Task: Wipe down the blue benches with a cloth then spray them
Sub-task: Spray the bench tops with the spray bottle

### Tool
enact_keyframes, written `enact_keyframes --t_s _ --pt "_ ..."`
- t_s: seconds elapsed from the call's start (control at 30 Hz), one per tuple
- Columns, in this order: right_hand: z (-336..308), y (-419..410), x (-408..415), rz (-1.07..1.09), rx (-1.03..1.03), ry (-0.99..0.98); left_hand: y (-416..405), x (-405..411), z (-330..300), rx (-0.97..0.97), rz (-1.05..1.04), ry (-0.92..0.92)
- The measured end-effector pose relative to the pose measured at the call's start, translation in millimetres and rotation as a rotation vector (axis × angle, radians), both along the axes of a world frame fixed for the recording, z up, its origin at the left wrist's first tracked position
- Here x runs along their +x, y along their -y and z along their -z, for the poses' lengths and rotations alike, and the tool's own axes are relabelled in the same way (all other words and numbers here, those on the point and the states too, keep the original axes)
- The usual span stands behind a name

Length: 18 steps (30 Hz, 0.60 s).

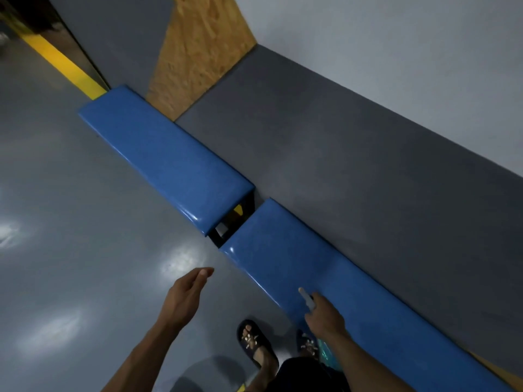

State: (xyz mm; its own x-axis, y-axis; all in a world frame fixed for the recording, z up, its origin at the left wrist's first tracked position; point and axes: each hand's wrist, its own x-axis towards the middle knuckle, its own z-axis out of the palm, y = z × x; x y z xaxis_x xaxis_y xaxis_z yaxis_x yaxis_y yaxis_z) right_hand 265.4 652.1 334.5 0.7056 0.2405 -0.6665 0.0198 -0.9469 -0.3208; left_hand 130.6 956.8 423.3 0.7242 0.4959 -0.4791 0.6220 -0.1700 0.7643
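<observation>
Two blue padded benches stand end to end along the wall: the far bench (164,154) and the near bench (353,284), with a narrow gap between them. My right hand (325,315) hovers over the near bench's front edge and grips a spray bottle (306,299). Its whitish nozzle points along the bench, and a bit of teal body shows under my wrist. My left hand (186,295) is held over the floor to the left of the near bench, fingers loosely apart, holding nothing. No cloth is in view.
A grey wall (339,154) runs directly behind the benches, with a chipboard panel (198,52) behind the far one. Glossy grey floor (85,236) spreads to the left, with a yellow stripe (62,63) at the far end. My sandalled feet (254,346) stand beside the near bench.
</observation>
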Motion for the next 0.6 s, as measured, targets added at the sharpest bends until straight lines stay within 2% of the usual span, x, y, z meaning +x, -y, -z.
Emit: enact_keyframes --t_s 0.17,0.27,0.4,0.6 --pt "-18.4 -23.3 50.7 0.206 0.062 0.041 -24.9 -4.5 -1.6 -0.018 -0.032 0.012" --pt "-26.6 -32.2 77.2 0.268 0.01 0.078 -38.4 0.3 -2.0 -0.014 -0.031 0.017" --pt "-21.1 -48.8 83.8 0.182 -0.042 0.087 -60.4 9.9 1.0 -0.007 -0.033 0.024" --pt "16.2 -96.1 53.0 -0.106 0.02 -0.099 -99.4 25.4 -0.3 -0.001 -0.051 0.016"
